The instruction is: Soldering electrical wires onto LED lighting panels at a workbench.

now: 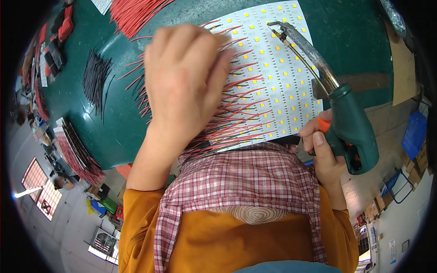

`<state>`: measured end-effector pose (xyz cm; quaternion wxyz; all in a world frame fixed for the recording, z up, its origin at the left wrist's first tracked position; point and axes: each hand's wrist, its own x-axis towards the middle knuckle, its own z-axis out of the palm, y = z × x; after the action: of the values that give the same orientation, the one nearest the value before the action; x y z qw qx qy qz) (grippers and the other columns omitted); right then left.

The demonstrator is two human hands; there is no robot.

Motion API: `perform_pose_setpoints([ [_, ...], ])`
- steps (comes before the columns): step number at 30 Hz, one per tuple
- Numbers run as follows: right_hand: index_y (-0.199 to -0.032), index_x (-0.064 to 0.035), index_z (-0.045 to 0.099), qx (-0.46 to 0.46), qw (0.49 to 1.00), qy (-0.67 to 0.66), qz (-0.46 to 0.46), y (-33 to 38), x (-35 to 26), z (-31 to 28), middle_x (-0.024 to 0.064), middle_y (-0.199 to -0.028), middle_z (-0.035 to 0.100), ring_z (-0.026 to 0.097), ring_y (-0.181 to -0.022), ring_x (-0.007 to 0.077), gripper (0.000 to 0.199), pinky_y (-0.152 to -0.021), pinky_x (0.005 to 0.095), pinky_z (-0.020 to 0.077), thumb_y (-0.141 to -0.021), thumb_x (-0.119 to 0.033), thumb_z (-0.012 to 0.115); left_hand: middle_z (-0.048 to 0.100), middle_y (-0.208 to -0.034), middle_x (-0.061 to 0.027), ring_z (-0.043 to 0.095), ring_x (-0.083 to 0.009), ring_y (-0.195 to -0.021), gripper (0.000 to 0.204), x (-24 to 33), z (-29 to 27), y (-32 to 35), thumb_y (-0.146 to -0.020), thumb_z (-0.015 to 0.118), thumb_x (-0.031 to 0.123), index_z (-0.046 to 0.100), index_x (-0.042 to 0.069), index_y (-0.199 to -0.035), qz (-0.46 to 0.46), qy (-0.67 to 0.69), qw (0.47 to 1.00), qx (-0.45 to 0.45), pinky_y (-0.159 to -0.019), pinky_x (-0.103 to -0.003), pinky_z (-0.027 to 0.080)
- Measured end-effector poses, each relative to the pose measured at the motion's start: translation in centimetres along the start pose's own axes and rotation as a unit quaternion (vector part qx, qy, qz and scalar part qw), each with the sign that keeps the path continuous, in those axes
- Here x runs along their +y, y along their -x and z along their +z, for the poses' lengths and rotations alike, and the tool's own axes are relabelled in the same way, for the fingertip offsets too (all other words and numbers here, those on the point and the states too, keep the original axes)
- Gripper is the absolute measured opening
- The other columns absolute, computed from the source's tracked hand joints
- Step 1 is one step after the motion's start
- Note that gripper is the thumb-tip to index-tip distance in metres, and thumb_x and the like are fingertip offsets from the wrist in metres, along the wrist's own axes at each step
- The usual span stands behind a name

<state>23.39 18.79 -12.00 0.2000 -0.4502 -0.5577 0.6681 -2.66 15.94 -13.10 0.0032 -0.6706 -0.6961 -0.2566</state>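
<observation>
My right hand (pixel 325 152) grips a green soldering gun (pixel 354 125) with an orange trigger. Its metal barrel and a thin feed tube reach up and left, the tip over the upper part of a white LED board (pixel 296 107). Rows of small yellow LEDs cover the board, and many red and black wires (pixel 243 98) are attached along it, trailing left. Above these wires, at the board's left side, my left hand (pixel 182 77) is closed with curled fingers. Its fingertips are mostly hidden behind the hand, so what they pinch cannot be made out.
On the green table (pixel 123 132) lie a bundle of black wires (pixel 96 79) and, at the far edge, a bundle of red wires (pixel 134 16). A wired strip stack (pixel 77 152) sits at the left edge. Cardboard (pixel 403 68) stands at the right.
</observation>
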Motion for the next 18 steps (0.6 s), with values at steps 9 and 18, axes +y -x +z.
perform_pose_setpoints([
  [9, -0.118, 0.0014, 0.045, 0.001, 1.0, -0.011, -0.024, -0.1, 0.2, 0.1, 0.0117, -0.082, 0.061, 0.047, -0.06, 0.0094, 0.03, -0.057, 0.0249, 0.0425, -0.089, -0.004, 0.049, 0.053, -0.078, -0.0037, 0.051, -0.0233, -0.08, 0.015, 2.4, 1.7, 1.7, -0.067, 0.064, 0.008, 0.058, 0.009, -0.08, 0.042, 0.007, 0.995, -0.094, -0.069, -0.037, 0.039],
  [18, -0.119, 0.0021, 0.044, 0.016, 0.999, -0.037, -0.018, -0.1, 0.3, 0.4, 0.0123, -0.081, 0.061, 0.048, -0.059, 0.0101, 0.032, -0.057, 0.0262, 0.0427, -0.089, -0.003, 0.05, 0.057, -0.08, -0.0072, 0.054, -0.0269, -0.077, 0.031, 3.3, 0.3, 0.6, -0.066, 0.064, -0.002, 0.056, 0.008, -0.094, -0.017, -0.03, 0.981, -0.192, -0.07, -0.04, 0.043],
])
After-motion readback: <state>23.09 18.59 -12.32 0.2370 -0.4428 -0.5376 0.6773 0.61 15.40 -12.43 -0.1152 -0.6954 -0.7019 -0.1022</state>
